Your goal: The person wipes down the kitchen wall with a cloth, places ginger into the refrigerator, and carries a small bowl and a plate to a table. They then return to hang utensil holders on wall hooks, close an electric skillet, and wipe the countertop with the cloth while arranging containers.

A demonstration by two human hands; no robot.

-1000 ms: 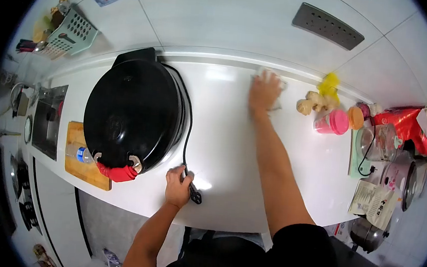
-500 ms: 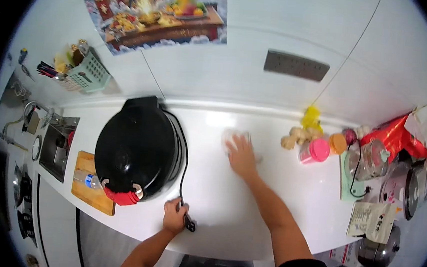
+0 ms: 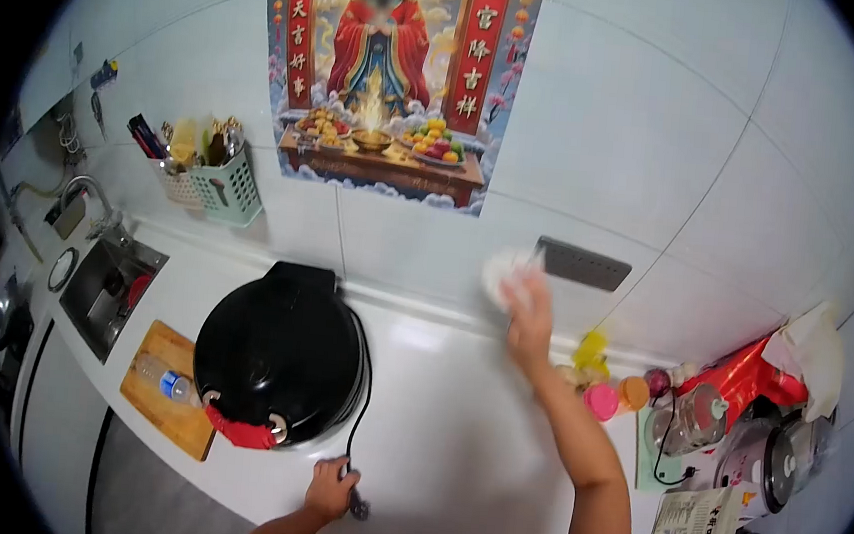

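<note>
My left hand (image 3: 330,487) is closed on the black power cord (image 3: 358,432), close to its plug (image 3: 359,508), at the counter's front edge. The cord runs back along the right side of a round black electric pan (image 3: 280,356) with a red-wrapped handle (image 3: 242,431). My right hand (image 3: 527,305) is raised in front of the tiled wall, just left of the grey socket strip (image 3: 584,264). It holds a white cloth (image 3: 509,273), blurred by motion.
A wooden board (image 3: 169,387) with a plastic bottle (image 3: 163,378) lies left of the pan, beside the sink (image 3: 112,287). At right stand a pink-lidded jar (image 3: 600,401), an orange-lidded jar (image 3: 634,392), a glass jar (image 3: 686,423) and a cooker (image 3: 758,464). A poster (image 3: 391,83) hangs above.
My right hand has lifted from the counter with the cloth and moved up to the wall. The view has tilted upward. My left hand stays on the cord.
</note>
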